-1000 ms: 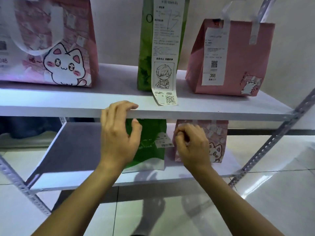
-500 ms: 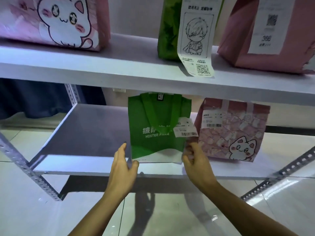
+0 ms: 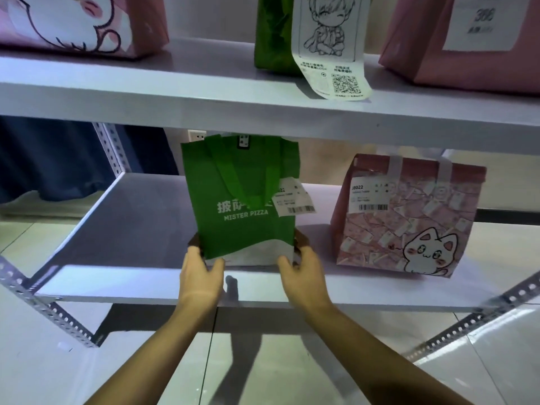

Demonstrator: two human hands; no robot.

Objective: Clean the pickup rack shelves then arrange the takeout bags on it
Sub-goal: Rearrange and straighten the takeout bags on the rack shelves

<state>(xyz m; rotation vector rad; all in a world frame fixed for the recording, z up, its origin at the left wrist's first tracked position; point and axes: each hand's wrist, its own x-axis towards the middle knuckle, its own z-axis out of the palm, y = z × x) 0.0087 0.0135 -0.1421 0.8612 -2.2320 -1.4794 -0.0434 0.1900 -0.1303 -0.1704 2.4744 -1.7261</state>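
A green "Mister Pizza" takeout bag (image 3: pixel 233 194) stands upright near the front of the lower rack shelf (image 3: pixel 131 223), a receipt tag hanging on its right side. My left hand (image 3: pixel 200 276) grips its bottom left corner and my right hand (image 3: pixel 304 273) grips its bottom right corner. To the right on the same shelf stands a pink cat-print bag (image 3: pixel 409 217), apart from the green one. The upper shelf (image 3: pixel 204 92) carries a pink cat bag (image 3: pixel 81 21) at left, a green bag (image 3: pixel 271 33) with a long receipt (image 3: pixel 330 48), and a pink bag (image 3: pixel 461 42) at right.
Perforated metal uprights (image 3: pixel 52 314) brace the rack at left and right (image 3: pixel 467 325). Glossy tiled floor (image 3: pixel 496 361) lies below. A dark blue cloth (image 3: pixel 49 159) hangs behind the rack at left. The lower shelf's left half is bare.
My view dropped from the upper shelf to the lower one. Both hands came down from the upper shelf edge and took hold of the green bag's bottom corners.
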